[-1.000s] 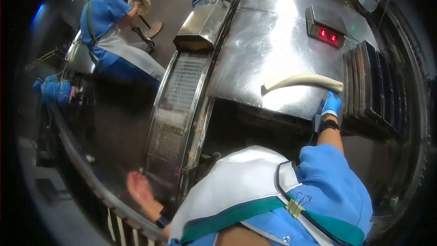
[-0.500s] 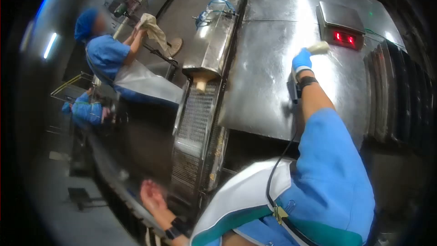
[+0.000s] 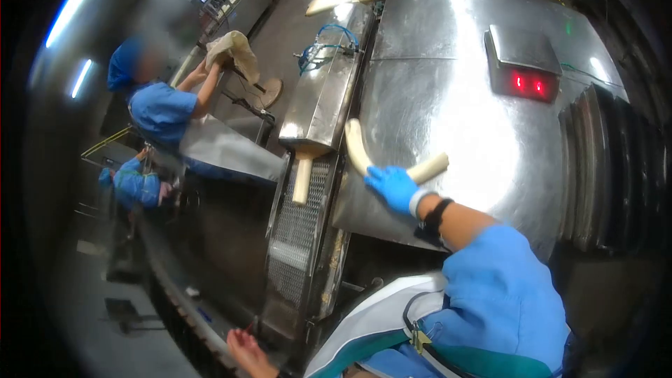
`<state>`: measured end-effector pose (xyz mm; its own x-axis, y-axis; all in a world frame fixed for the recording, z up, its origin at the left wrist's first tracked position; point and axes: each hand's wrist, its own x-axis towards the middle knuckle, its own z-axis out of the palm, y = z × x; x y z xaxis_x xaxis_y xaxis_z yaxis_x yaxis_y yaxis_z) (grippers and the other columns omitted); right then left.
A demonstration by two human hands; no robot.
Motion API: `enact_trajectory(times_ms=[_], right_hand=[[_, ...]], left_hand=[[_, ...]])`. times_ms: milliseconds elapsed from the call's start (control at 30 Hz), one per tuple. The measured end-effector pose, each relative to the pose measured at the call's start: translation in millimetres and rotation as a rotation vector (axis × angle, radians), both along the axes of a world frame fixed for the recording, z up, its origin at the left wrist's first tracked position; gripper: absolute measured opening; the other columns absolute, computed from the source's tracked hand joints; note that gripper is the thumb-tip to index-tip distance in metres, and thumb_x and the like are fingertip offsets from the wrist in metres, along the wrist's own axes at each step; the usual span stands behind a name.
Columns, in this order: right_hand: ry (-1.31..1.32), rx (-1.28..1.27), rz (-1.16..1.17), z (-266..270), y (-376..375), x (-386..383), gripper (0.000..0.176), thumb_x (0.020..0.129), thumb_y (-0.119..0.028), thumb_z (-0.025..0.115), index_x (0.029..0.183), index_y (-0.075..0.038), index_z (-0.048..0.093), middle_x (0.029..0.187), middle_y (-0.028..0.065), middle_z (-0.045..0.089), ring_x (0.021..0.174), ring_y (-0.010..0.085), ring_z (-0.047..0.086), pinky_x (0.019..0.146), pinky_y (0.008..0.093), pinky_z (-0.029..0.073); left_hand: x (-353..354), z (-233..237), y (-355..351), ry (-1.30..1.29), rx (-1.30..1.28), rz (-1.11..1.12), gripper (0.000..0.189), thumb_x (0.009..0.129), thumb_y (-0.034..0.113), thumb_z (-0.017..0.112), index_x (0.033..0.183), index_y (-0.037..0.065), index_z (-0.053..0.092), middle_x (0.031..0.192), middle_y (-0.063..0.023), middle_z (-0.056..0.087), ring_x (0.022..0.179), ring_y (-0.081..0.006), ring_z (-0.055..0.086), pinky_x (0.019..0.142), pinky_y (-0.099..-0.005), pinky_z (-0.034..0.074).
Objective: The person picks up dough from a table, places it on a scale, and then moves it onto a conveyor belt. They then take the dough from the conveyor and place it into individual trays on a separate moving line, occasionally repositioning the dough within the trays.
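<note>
Grasping the dough (image 3: 357,150) draped over it, the right hand (image 3: 392,187) has swung from the scale (image 3: 521,63) to the tabletop (image 3: 448,98) edge, conveyor (image 3: 294,238) just left; left hand (image 3: 245,351) low, grip unclear.

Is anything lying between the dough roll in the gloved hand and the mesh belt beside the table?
Nothing visible. The right hand holds the dough roll over the steel table's edge; another dough piece lies on the mesh belt.

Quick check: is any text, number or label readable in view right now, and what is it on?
Red lit digits on the scale: too blurred to read.
No writing visible on the dough roll held in the right hand, or on the steel table.
</note>
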<state>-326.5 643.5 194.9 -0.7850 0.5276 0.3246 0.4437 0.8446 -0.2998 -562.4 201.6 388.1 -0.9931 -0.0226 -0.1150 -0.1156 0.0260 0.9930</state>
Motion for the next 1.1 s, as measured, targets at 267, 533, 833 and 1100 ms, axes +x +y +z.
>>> enact_trajectory(times_ms=[267,533,833,1100], right_hand=[[-0.092,-0.468,-0.104,30,35,37,0.030,0.079,-0.020,0.056,0.108,-0.015,0.059,0.101,0.0140,0.064,0.091,0.0313,0.062,0.079,0.0413,0.049],[-0.340,-0.243,-0.773,30,54,141,0.072,0.075,-0.028,0.066,0.138,-0.017,0.031,0.114,0.0130,0.054,0.102,0.0311,0.055,0.083,0.0446,0.047],[-0.464,-0.413,-0.604,16,63,137,0.082,0.068,-0.032,0.074,0.134,-0.009,0.030,0.114,0.0184,0.053,0.101,0.0348,0.057,0.084,0.0430,0.048],[-0.800,-0.499,-0.471,6,87,111,0.108,0.050,-0.050,0.082,0.131,0.003,0.034,0.124,0.0304,0.046,0.110,0.0391,0.052,0.088,0.0395,0.047]], left_hand=[[-10,-43,-17,-0.026,0.121,-0.005,0.013,0.087,0.022,0.058,0.097,0.013,0.058,0.083,0.0033,0.058,0.072,-0.0089,0.050,0.064,-0.0229,0.041],[-16,-64,9,-0.103,0.182,-0.124,0.011,0.088,0.020,0.056,0.095,0.011,0.055,0.082,0.0005,0.055,0.070,-0.0105,0.049,0.061,-0.0240,0.040],[-35,-87,135,-0.190,-0.113,-0.860,0.018,0.089,0.018,0.055,0.102,0.006,0.058,0.083,-0.0014,0.055,0.070,-0.0080,0.052,0.057,-0.0208,0.043],[-120,-209,188,0.611,-0.939,-0.637,0.052,0.080,0.033,0.061,0.119,0.000,0.050,0.113,-0.0262,0.055,0.107,-0.0405,0.052,0.094,-0.0466,0.038]])
